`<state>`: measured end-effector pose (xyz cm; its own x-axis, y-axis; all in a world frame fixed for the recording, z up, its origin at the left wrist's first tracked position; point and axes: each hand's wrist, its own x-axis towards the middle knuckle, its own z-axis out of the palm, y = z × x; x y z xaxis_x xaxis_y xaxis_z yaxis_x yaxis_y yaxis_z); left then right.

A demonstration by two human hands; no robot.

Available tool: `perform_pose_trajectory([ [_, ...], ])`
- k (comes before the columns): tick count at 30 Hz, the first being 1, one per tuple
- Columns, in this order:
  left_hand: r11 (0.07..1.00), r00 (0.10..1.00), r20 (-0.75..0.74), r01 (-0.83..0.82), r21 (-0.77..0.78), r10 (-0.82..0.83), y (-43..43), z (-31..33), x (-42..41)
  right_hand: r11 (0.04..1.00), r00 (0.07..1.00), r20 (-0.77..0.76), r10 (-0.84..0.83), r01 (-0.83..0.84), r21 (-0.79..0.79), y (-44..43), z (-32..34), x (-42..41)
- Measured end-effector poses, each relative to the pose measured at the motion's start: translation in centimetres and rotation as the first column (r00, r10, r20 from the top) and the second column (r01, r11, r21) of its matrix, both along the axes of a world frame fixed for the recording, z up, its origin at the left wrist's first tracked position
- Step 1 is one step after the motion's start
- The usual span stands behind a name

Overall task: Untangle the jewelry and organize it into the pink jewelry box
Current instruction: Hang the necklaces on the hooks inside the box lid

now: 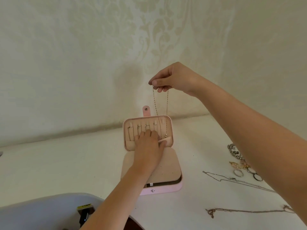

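Wall (pixel 83 55): cream, with faint damask floral pattern, softly lit. Tabletop (pixel 58 163): white, met the wall. Grey rounded object (pixel 41 211): at near left edge.

No readable text; yellow label (pixel 84 206) on dark object, print illegible.

Soft, even, warm-tinted indoor light; wide-angle view with bent edges.

No glare or hard highlights. A faint, diffuse shadow of the right hand (pixel 176 78) falls on the wall (pixel 66 47) to its left, and a dim band runs where wall meets table (pixel 58 163). The table's back edge curves, bowed by the lens. Focus is mildly soft overall; the chain (pixel 160 105) reads thin and slightly smeared, and the items at the table's right edge blur.
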<state>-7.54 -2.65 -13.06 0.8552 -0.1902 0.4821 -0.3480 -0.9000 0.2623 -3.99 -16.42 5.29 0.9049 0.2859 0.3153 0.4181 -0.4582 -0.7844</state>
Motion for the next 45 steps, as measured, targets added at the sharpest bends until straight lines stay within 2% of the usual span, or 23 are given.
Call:
perform_pose_trajectory([
  [6,1.0,1.0,0.014,0.008,-0.004,-0.008,0.0,-0.1,0.0,0.999,0.999,0.023,-0.033,0.033,0.013,-0.4,-0.7,0.2],
  [14,1.0,0.998,0.058,0.016,-0.023,-0.014,0.1,0.0,-0.2,0.996,0.996,0.05,-0.077,0.079,-0.045,-0.8,-2.5,-0.3],
  [20,1.0,0.999,0.048,0.006,-0.01,-0.005,0.1,0.0,-0.2,0.988,0.986,0.072,-0.149,0.145,0.054,-1.4,-4.3,-0.2],
  [26,1.0,0.998,0.063,0.008,-0.015,-0.007,0.0,0.0,-0.3,0.986,0.983,0.109,-0.149,0.156,-0.059,-1.0,-6.5,-0.7],
  [33,1.0,0.997,0.078,0.003,-0.024,-0.001,-0.1,-0.1,-0.2,0.944,0.929,0.332,-0.165,0.247,-0.221,0.1,-9.0,-1.4],
  [39,1.0,0.997,0.072,0.0,-0.008,0.001,0.0,-0.1,-0.2,0.848,0.785,0.598,-0.163,0.421,-0.321,0.2,-12.1,-1.2],
  [45,1.0,0.998,0.063,-0.005,0.013,0.005,-0.1,0.0,-0.2,0.802,0.773,0.586,-0.243,0.5,-0.327,0.5,-13.5,-1.0],
])
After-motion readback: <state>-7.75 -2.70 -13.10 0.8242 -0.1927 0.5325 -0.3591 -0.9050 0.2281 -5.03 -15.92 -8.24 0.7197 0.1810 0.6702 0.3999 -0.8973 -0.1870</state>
